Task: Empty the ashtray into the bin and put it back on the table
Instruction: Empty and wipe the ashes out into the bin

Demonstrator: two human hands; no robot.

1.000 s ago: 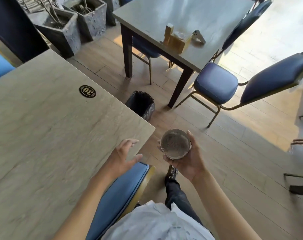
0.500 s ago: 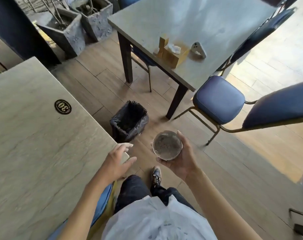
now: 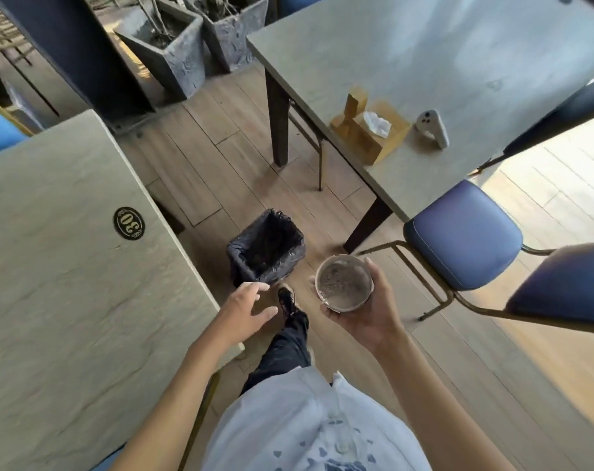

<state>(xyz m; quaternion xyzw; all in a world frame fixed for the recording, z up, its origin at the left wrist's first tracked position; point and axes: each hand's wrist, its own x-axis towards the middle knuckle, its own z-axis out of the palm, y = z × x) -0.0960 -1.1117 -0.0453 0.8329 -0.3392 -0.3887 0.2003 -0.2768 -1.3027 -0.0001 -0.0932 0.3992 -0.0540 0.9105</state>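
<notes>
Round glass ashtray (image 3: 343,282) with grey ash: cupped upright in right hand (image 3: 363,312), near black-lined square bin (image 3: 266,248) on floor. Left hand (image 3: 246,309) spread, empty. Oval black plaque (image 3: 129,223) on grey table (image 3: 68,300) reads "30".

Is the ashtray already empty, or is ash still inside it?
Not empty: the ashtray, held upright in the right hand, has grey ash inside.

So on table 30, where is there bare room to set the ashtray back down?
The near table shows bare top all round its number badge, up to the corner by the left hand. The far table is crowded near its edge by the tissue box and phone. The right hand holds the ashtray.
</notes>
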